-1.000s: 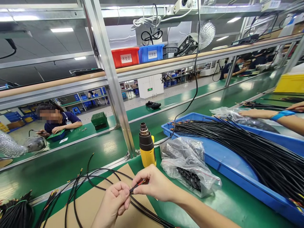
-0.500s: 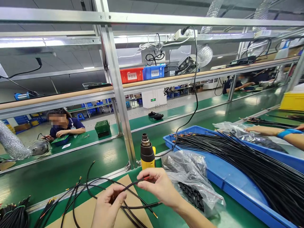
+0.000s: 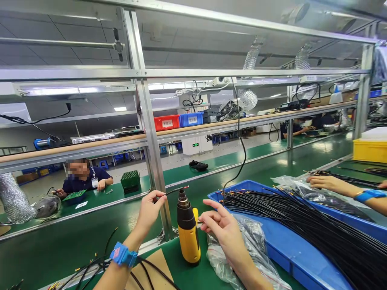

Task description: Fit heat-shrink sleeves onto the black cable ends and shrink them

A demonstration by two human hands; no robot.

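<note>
My left hand (image 3: 152,203) pinches a black cable (image 3: 173,189), its stripped end with a reddish wire lying just above the nozzle of a yellow and black heat gun (image 3: 189,239). Nozzle up, the heat gun stands on the green bench. Beside it on the right, my right hand (image 3: 222,227) has its fingers apart and holds nothing; I cannot tell whether a fingertip touches the gun. Below my left wrist, which wears a blue strap (image 3: 123,254), more black cables (image 3: 148,274) cross a piece of cardboard (image 3: 160,262).
A blue tray (image 3: 290,251) full of long black cables fills the right side, with a clear plastic bag (image 3: 254,237) against it. Another person's hand (image 3: 328,183) is at the far right. A metal post (image 3: 155,161) rises behind the heat gun.
Both hands have moved up and apart. The left carries the cable end to above the heat gun's nozzle; the right has let go of the cable. The view has tilted upward.
</note>
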